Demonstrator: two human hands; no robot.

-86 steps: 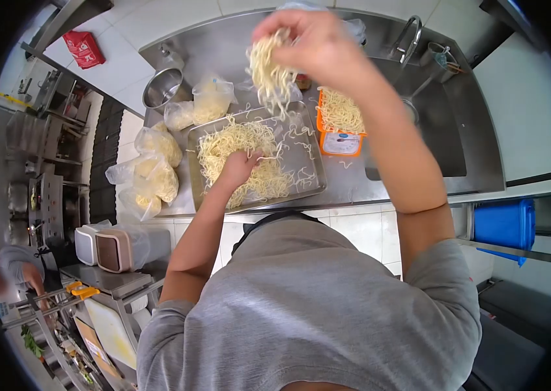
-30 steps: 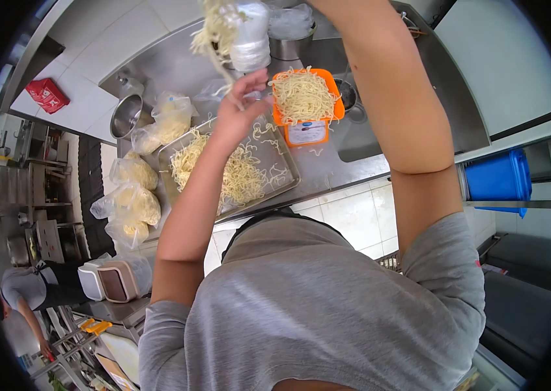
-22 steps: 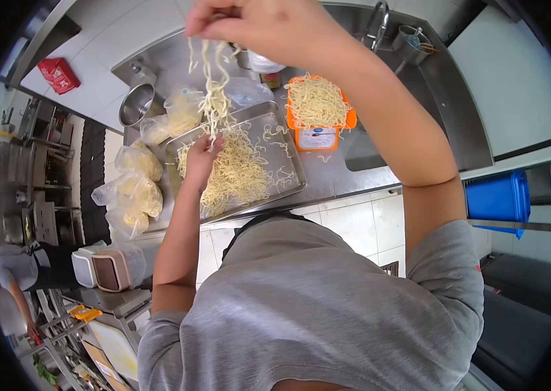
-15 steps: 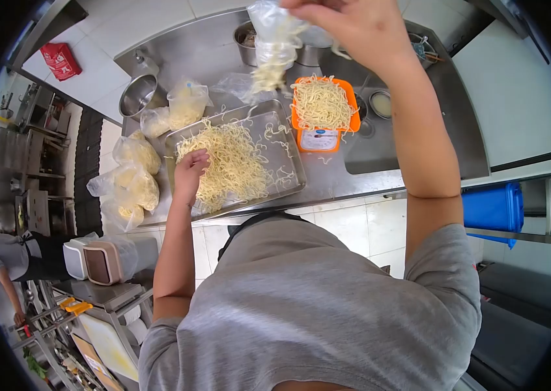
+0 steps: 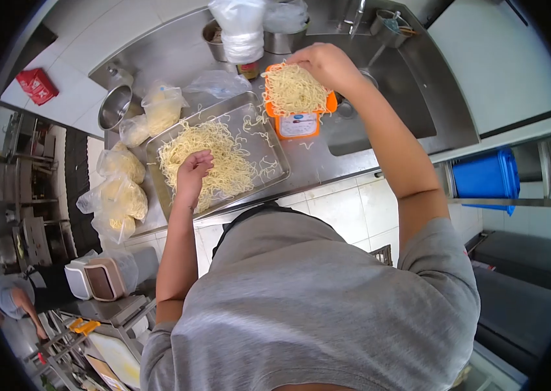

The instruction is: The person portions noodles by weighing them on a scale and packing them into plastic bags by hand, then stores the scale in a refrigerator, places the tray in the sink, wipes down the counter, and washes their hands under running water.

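Note:
A heap of pale noodles fills the orange pan of a kitchen scale, with strands hanging over its rim. My right hand is at the far side of this heap, its fingers curled and pinched on noodles; the fingertips are partly hidden. More noodles lie in a large metal tray, thick in the middle and as loose strands on the right. Over the left part of that pile is my left hand, empty, its fingers loosely bent and a little apart.
Bags of noodles stand left of the tray, near a metal bowl. Behind are a stack of plastic bags, metal pots and a jar. A sink lies right. Another person is at far left.
My right hand has come down from high above the counter, bringing its hanging noodles onto the heap on the scale. My left hand stays over the tray. The view has shifted slightly.

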